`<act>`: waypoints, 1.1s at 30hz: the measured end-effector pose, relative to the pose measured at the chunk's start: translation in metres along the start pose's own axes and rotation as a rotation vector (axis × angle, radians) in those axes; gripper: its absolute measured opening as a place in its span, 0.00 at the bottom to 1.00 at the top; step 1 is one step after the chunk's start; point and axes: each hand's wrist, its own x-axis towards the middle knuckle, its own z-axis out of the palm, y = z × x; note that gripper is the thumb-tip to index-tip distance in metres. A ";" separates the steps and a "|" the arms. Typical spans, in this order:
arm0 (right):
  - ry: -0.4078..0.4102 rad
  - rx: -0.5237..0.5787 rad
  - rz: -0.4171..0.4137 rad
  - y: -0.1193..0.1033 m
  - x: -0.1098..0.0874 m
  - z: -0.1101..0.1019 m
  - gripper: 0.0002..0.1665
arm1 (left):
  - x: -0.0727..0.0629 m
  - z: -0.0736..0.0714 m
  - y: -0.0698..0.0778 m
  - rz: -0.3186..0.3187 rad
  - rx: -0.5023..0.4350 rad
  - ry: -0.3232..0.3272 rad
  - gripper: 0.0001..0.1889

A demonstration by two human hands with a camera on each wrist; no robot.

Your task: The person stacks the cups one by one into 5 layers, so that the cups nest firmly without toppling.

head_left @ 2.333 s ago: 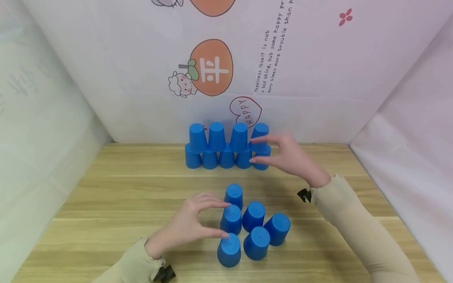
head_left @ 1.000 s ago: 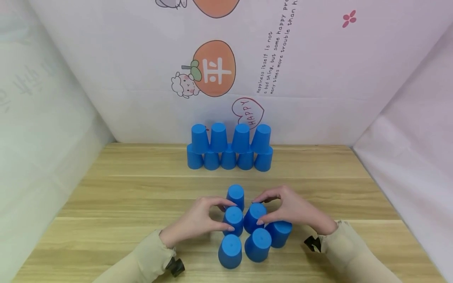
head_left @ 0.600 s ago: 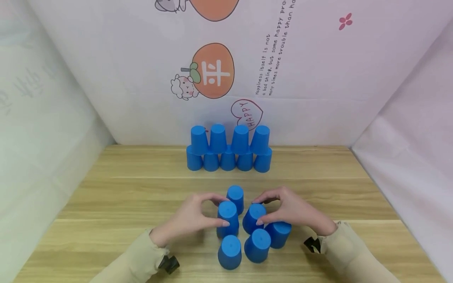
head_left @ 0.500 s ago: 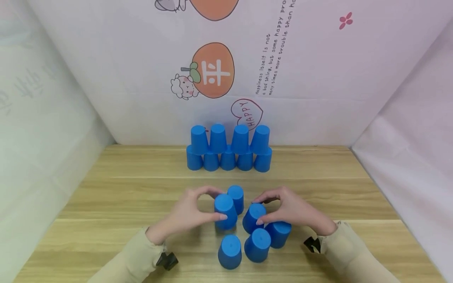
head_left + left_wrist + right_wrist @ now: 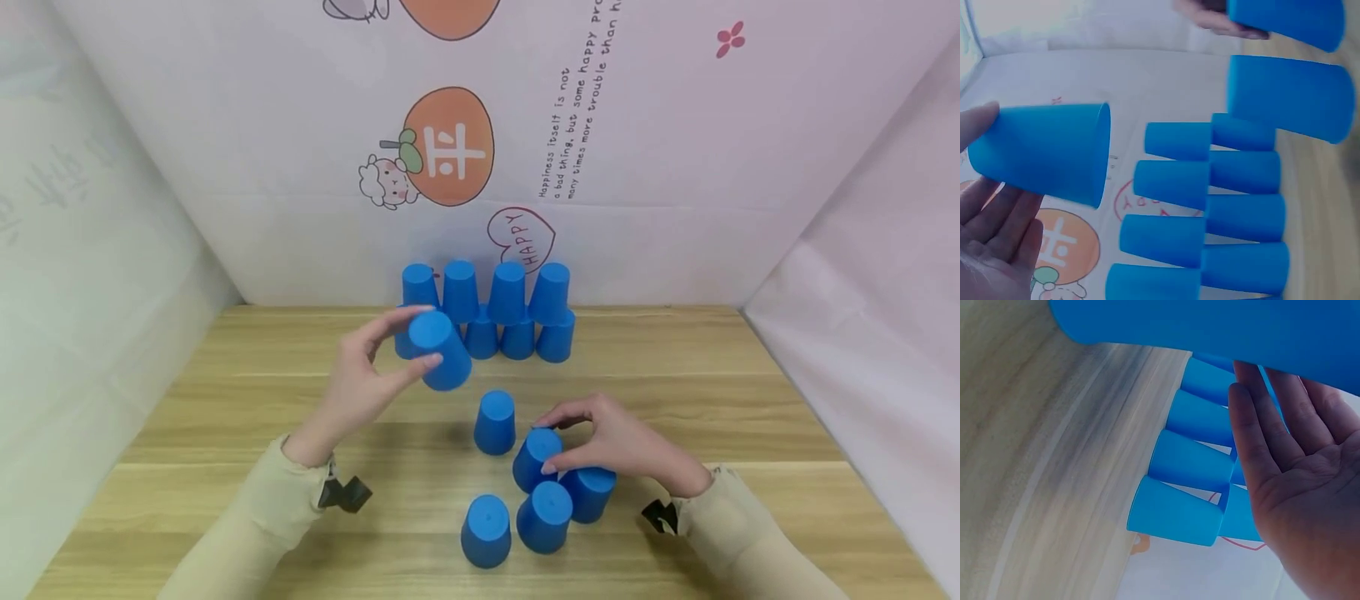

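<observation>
My left hand grips a blue plastic cup by its sides near the closed end, mouth down. It holds the cup in the air, tilted, overlapping the left end of the two-tier cup stack in the head view. In the left wrist view the raised cup shows its wide rim facing right, thumb on one side and fingers on the other. My right hand pinches another upside-down blue cup in the front cluster, thumb and fingers at its upper sides.
The stack has a lower row of upside-down cups and an upper row on it, close to the printed back cloth. Around my right hand stand loose cups: one behind, one at right, two in front.
My left hand has taken a cup from the front cluster and carried it up, away and left toward the stack. My right hand came from the stack to its cup and has stayed there.
</observation>
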 end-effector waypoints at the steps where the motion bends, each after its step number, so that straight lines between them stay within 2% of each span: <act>1: 0.000 -0.005 -0.002 -0.001 0.000 -0.001 0.26 | 0.005 -0.001 0.000 0.009 -0.006 0.022 0.27; 7: -0.001 -0.027 -0.009 -0.002 -0.002 -0.003 0.29 | 0.034 -0.009 0.002 0.046 -0.002 0.125 0.27; 14: -0.011 -0.035 -0.005 -0.002 -0.002 -0.003 0.29 | 0.070 -0.015 0.006 -0.007 0.065 0.202 0.28; 21: -0.021 -0.028 -0.012 0.001 -0.002 -0.002 0.30 | 0.100 -0.016 -0.002 -0.061 0.100 0.240 0.30; 27: -0.034 -0.018 -0.006 0.001 -0.003 -0.002 0.30 | 0.117 -0.013 -0.019 -0.106 0.107 0.238 0.32; 33: -0.029 -0.020 0.004 0.000 -0.004 -0.002 0.29 | 0.123 -0.006 -0.034 -0.165 0.096 0.218 0.33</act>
